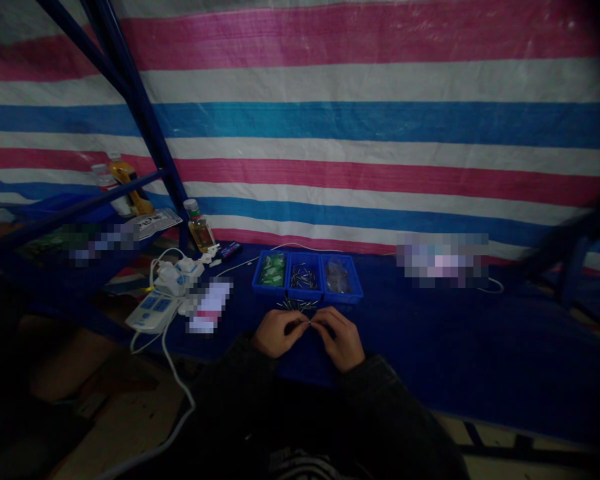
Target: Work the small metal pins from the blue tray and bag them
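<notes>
Left hand (275, 333) and right hand (340, 338) meet at the fingertips, both pinched shut on a tiny metallic piece (309, 323), mostly hidden by the fingers. Long axis seems to run left-right; direction unclear. Loose metal pins (296, 305) lie just ahead, before a blue parts tray (307, 298).

Backdrop: a pink, white and blue striped tarpaulin (360, 127) is hanging behind the worktop (480, 353).
Left: a white power strip (150, 311) is lying beside a glass bottle (201, 233) standing near a blue metal shelf frame (140, 113).
</notes>
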Available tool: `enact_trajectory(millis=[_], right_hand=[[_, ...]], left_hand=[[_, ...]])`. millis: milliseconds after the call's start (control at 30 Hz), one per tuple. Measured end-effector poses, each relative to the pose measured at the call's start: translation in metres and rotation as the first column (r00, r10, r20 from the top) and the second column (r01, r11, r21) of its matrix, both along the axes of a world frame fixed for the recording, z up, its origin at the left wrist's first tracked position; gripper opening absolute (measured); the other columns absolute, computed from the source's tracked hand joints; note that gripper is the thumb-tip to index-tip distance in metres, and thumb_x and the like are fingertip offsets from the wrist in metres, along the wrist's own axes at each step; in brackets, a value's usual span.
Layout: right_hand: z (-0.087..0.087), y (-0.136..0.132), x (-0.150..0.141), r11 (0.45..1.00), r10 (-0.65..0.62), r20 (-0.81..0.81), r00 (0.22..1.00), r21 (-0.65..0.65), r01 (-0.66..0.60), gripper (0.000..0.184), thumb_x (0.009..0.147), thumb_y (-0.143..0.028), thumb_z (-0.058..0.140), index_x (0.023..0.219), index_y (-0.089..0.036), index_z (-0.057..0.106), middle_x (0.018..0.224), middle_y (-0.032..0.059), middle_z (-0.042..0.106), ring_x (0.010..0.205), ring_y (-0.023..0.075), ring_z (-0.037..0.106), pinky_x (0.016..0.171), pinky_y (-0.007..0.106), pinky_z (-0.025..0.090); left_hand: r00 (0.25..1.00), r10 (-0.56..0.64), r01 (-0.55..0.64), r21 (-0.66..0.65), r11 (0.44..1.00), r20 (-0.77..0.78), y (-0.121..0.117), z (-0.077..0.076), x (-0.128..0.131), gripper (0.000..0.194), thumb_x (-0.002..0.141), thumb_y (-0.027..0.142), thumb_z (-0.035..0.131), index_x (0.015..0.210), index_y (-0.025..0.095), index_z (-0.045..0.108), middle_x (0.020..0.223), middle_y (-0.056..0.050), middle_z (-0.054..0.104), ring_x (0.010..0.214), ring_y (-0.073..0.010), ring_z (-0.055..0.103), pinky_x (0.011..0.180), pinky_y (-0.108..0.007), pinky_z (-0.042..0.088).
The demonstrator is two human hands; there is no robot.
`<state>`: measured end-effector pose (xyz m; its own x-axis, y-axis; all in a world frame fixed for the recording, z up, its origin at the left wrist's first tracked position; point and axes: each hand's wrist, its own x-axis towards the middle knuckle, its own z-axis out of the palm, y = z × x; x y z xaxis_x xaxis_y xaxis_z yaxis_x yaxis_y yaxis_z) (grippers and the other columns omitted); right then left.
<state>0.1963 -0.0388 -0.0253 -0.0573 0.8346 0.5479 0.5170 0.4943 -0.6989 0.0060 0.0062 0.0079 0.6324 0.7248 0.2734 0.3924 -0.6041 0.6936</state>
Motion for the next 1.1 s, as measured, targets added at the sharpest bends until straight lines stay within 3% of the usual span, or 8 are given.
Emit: enact_trajectory(millis=[367, 600, 1100], right_hand=[[0.0014, 0.0007, 0.0001, 0.999, 0.004, 0.018, 1.0, -0.036, -0.004, 0.021, 0.102, -0.03, 0.048, 0.092, -0.022, 0.066, 0.091, 0.0056, 0.069, 0.086, 0.02, 0.068, 0.082, 0.032, 0.052], [-0.0015, 0.0025, 0.0017, 0.998, -0.042, 0.076, 0.996, -0.05, 0.046, 0.025, 0.102, -0.027, 0.046, 0.085, -0.021, 0.062, 0.082, 0.0035, 0.065, 0.075, 0.0176, 0.063, 0.072, 0.029, 0.047], [0.002, 0.0026, 0.0027, 0.995, -0.1, -0.062, 0.993, -0.019, 0.099, 0.012, 0.098, -0.023, 0.054, 0.089, -0.022, 0.063, 0.087, 0.0033, 0.065, 0.068, 0.0158, 0.06, 0.068, 0.029, 0.05]], left_hand=[[1.0, -0.001, 0.001, -0.005, 1.0, 0.016, 0.0002, 0.0011, -0.0004, 0.026, 0.098, 0.029, 0.053, 0.09, 0.015, 0.073, 0.076, -0.003, 0.071, 0.065, -0.0127, 0.061, 0.063, -0.022, 0.042], [0.999, 0.019, -0.02, 0.011, 1.0, 0.041, 0.0005, 0.0012, 0.0001, 0.027, 0.098, 0.03, 0.054, 0.086, 0.015, 0.072, 0.076, -0.003, 0.071, 0.065, -0.0124, 0.061, 0.063, -0.021, 0.042], [0.988, 0.108, -0.106, -0.026, 0.994, 0.106, 0.0008, -0.0025, 0.0009, 0.026, 0.099, 0.031, 0.054, 0.086, 0.016, 0.07, 0.066, 0.001, 0.065, 0.059, -0.0108, 0.057, 0.059, -0.021, 0.039]])
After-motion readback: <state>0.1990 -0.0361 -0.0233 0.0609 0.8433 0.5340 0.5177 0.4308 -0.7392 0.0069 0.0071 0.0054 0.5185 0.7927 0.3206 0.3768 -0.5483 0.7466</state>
